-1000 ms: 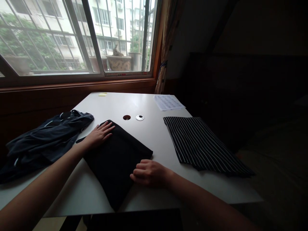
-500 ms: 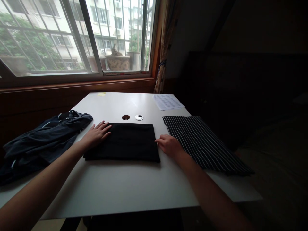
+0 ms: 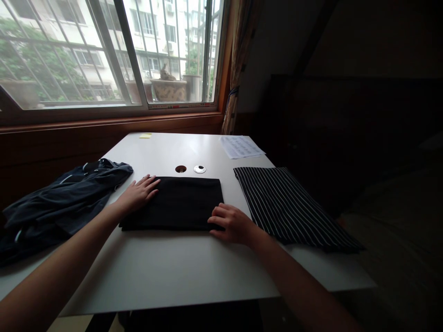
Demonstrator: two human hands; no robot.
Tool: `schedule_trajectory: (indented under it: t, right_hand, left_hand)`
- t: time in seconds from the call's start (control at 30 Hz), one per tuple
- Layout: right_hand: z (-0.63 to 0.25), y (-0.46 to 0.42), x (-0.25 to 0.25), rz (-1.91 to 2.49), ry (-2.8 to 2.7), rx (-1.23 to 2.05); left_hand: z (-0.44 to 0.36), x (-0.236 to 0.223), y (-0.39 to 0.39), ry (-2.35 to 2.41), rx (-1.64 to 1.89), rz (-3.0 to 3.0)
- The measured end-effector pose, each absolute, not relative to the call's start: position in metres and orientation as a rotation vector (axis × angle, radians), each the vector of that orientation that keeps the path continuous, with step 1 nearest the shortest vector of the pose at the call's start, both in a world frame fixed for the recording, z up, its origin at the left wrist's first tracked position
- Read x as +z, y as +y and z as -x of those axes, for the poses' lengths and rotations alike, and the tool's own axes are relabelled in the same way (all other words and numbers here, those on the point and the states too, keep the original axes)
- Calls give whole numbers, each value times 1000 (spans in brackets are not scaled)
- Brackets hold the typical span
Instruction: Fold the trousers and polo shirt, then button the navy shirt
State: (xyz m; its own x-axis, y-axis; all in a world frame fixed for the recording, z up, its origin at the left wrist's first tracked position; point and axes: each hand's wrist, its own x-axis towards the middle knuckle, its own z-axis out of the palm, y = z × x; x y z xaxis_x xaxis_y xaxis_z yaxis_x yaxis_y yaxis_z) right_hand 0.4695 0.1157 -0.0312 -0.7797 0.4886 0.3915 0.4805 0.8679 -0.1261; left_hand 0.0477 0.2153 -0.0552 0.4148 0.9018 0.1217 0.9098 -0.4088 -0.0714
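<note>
A folded black garment (image 3: 180, 203) lies flat as a rectangle on the white table (image 3: 173, 272). On its left end rests my left hand (image 3: 140, 191), palm down with the fingers stretched out. At the near right corner, my right hand (image 3: 230, 223) has its fingers curled over the cloth, with the thumb at the front edge. The fabric under that hand is hidden. To the right is a black-and-white striped garment (image 3: 287, 203), spread out beside my right forearm. A crumpled dark blue garment (image 3: 69, 198) lies to the left.
Printed papers (image 3: 240, 146) and a yellow sticky note (image 3: 145, 135) lie toward the table's far side. Behind the black garment are a round hole (image 3: 181, 169) and a round silver cover (image 3: 200, 169). A barred window (image 3: 138, 55) stands beyond.
My right hand has moved left and toward me, from beside the black garment's right edge to its near right corner. My left hand stays in place.
</note>
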Motion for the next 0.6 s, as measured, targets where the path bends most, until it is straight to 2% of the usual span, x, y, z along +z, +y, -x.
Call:
schedule_trajectory:
  t: [0.33,0.6]
  right_hand:
    - [-479,122,-30,841,-2668,-3]
    - [-494,134,-26,1359,-2503,-160]
  left_hand:
    - [-47,-53,208,-1595,-223,2547]
    - [-44,-36,174,-1291,-413,2690]
